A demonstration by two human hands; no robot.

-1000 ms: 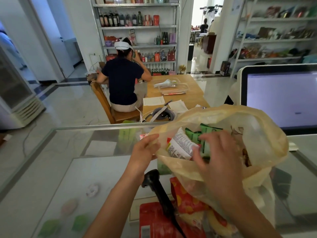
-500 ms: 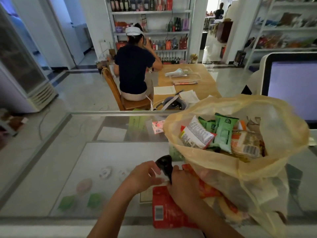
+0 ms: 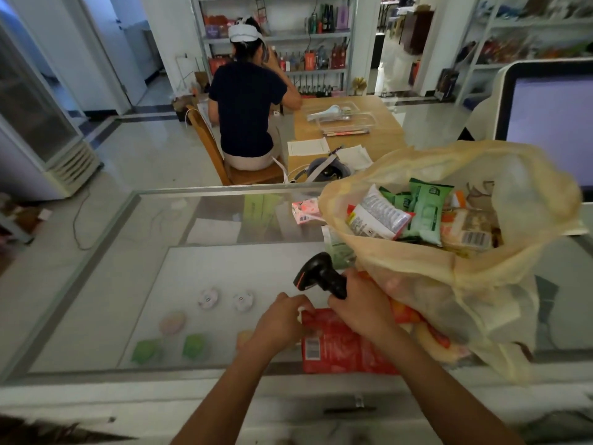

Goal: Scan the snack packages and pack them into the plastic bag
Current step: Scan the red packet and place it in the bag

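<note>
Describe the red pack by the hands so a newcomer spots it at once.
Look at the glass counter, near edge, in front of the yellowish plastic bag. The red pack lies flat under the left hand, which pinches its corner, and the right hand, which grips the scanner. Unlike the green pack and white pack, it sits outside the bag, white barcode label facing up.
</note>
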